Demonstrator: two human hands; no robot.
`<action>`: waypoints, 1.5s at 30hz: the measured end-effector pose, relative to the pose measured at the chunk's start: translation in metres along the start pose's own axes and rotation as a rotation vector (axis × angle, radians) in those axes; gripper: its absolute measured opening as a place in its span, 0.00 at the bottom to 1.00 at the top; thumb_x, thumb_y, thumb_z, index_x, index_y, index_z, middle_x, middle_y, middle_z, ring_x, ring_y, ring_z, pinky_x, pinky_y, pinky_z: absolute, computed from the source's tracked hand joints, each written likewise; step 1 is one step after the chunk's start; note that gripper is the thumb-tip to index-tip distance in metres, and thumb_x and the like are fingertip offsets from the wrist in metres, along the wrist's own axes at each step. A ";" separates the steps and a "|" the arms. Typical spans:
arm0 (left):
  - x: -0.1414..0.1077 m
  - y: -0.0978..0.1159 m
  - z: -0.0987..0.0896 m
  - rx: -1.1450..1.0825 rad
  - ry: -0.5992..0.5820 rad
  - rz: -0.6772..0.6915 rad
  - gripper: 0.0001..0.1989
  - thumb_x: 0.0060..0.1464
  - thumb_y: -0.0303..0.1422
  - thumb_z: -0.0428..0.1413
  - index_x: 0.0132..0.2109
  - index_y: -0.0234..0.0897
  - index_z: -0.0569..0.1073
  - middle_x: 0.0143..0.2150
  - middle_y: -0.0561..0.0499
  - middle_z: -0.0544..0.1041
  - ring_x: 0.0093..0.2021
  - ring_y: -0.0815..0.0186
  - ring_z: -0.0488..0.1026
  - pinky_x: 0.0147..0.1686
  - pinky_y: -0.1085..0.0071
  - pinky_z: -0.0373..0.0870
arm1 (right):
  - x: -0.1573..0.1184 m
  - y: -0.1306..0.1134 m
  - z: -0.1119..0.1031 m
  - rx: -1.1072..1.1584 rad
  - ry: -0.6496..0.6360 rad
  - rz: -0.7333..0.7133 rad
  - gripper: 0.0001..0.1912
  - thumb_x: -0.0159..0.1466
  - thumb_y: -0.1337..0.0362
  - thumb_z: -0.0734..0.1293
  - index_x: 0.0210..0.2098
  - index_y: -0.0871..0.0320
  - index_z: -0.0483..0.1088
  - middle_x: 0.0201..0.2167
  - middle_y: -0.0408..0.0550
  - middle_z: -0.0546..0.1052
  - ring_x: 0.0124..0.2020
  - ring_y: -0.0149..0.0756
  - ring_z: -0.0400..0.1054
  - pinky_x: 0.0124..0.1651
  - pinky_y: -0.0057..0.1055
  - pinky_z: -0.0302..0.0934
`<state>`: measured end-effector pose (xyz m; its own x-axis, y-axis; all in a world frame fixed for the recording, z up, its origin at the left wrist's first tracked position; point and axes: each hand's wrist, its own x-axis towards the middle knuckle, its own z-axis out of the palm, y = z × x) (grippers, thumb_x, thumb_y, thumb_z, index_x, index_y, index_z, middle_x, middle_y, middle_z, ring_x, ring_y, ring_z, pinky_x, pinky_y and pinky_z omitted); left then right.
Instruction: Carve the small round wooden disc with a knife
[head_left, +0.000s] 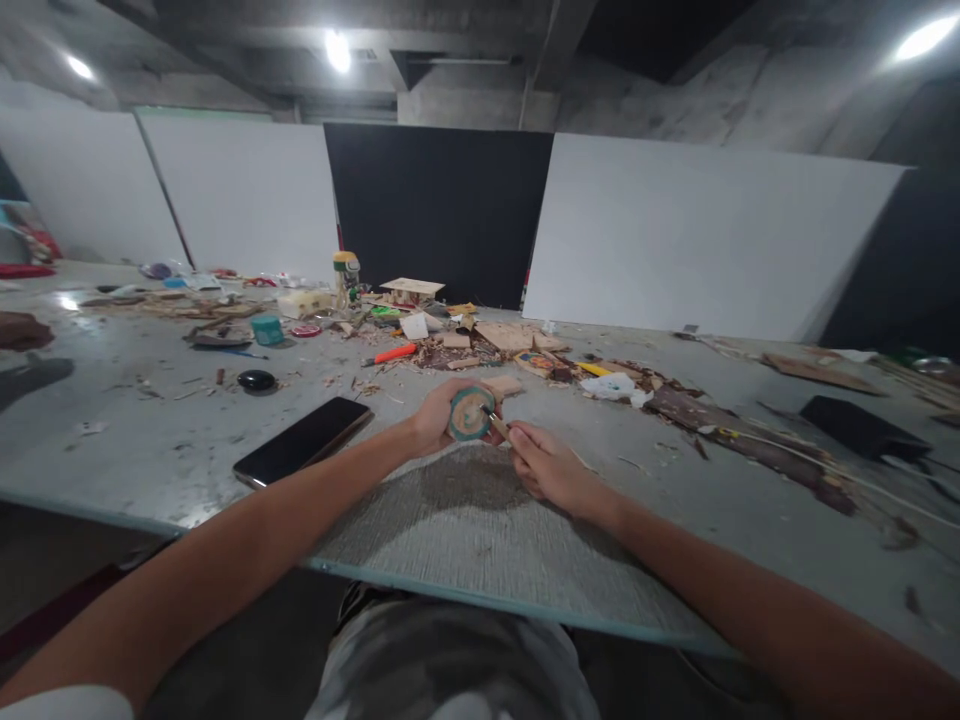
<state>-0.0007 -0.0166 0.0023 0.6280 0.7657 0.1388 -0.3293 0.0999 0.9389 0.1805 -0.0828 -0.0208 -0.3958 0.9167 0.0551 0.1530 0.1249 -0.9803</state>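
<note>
Right now my left hand [439,415] grips the round wooden disc [471,413] upright on the surface [675,480], while my right hand [551,468] pinches a small tool [496,423] against its face. Best I brace both wrists and work in light strokes. Left lies a phone [302,440]; beyond, wood scraps [480,345].

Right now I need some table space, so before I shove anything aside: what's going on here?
A person at the grey table is working on a small round wooden disc painted teal around its rim. The left hand holds it upright above the tabletop, and the right hand holds a thin tool with its tip at the disc's edge. A dark phone lies just left of the hands, and wood scraps and an orange-handled tool lie scattered beyond.
</note>
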 end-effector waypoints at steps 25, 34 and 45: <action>0.007 -0.003 -0.023 0.465 0.093 0.053 0.11 0.46 0.37 0.59 0.33 0.32 0.70 0.24 0.49 0.72 0.21 0.69 0.67 0.18 0.76 0.61 | 0.017 -0.037 -0.001 -0.920 0.211 -0.253 0.15 0.67 0.62 0.57 0.27 0.58 0.69 0.26 0.49 0.74 0.26 0.34 0.61 0.29 0.30 0.47; 0.001 0.009 -0.010 0.126 0.015 -0.103 0.21 0.57 0.43 0.43 0.40 0.29 0.71 0.32 0.41 0.75 0.27 0.64 0.72 0.19 0.73 0.65 | 0.006 -0.040 -0.013 -0.851 0.166 -0.230 0.18 0.69 0.59 0.55 0.29 0.59 0.70 0.23 0.45 0.71 0.24 0.32 0.60 0.28 0.29 0.48; -0.002 0.012 -0.014 0.123 0.008 -0.175 0.20 0.56 0.42 0.44 0.44 0.31 0.71 0.32 0.44 0.75 0.27 0.64 0.73 0.17 0.75 0.63 | 0.003 -0.040 -0.011 -0.894 0.180 -0.255 0.18 0.69 0.59 0.55 0.31 0.58 0.70 0.25 0.46 0.73 0.26 0.33 0.63 0.30 0.30 0.49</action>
<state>-0.0156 -0.0085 0.0090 0.6624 0.7485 -0.0317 -0.1269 0.1538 0.9799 0.1831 -0.0805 0.0203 -0.3791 0.8569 0.3494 0.7474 0.5061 -0.4303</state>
